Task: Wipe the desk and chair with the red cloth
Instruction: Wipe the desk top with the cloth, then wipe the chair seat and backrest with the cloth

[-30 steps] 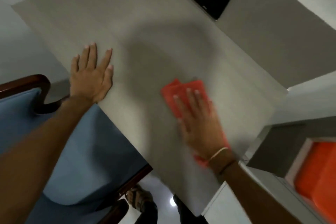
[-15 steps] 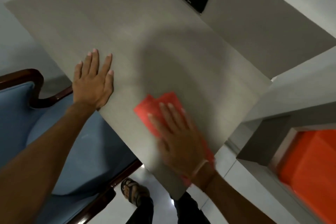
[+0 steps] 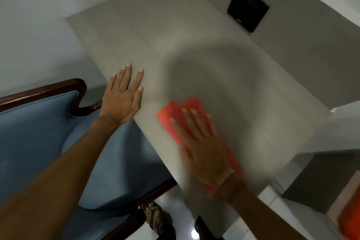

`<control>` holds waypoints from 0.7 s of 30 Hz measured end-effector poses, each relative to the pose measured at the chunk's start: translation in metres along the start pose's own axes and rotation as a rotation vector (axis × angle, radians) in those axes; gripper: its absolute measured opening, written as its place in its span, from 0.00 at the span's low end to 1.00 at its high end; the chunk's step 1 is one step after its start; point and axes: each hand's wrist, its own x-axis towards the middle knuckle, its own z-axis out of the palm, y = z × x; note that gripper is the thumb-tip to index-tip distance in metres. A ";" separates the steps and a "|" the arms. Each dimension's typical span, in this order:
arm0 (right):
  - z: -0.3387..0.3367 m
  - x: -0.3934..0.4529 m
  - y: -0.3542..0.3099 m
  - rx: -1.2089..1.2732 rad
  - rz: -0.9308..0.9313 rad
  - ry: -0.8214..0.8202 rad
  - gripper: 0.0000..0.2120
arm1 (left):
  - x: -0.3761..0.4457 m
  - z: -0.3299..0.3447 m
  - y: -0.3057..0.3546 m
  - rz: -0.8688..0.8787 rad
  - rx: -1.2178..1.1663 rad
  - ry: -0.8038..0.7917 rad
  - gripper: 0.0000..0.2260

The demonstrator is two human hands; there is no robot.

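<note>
The red cloth (image 3: pixel 176 112) lies flat on the beige desk (image 3: pixel 155 35) near its front edge. My right hand (image 3: pixel 202 146) presses palm-down on the cloth, fingers spread, covering most of it; the hand is motion-blurred. My left hand (image 3: pixel 121 97) rests flat on the desk's left front edge, fingers together, holding nothing. The chair (image 3: pixel 48 132), with blue cushions and a dark wooden frame, stands tucked under the desk at the left, below my left arm.
A black square plate (image 3: pixel 248 10) is set in the grey wall panel behind the desk. An orange object (image 3: pixel 350 218) sits in a grey shelf unit at the lower right. My sandalled foot (image 3: pixel 157 218) stands on the white tiled floor.
My right hand slid the cloth leftward and toward the front edge of the desk, and is still moving. The left hand stays planted. The camera view has shifted.
</note>
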 end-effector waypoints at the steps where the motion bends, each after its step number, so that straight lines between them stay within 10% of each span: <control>1: -0.002 -0.008 0.015 -0.024 0.034 -0.009 0.34 | -0.002 0.000 -0.004 -0.012 -0.011 0.015 0.26; 8: -0.010 0.122 0.003 -0.018 0.267 0.028 0.30 | -0.038 0.009 -0.041 -0.063 -0.169 0.106 0.25; 21: 0.057 0.136 -0.240 0.414 -0.325 0.150 0.30 | -0.220 0.102 -0.195 -0.479 -0.083 0.017 0.27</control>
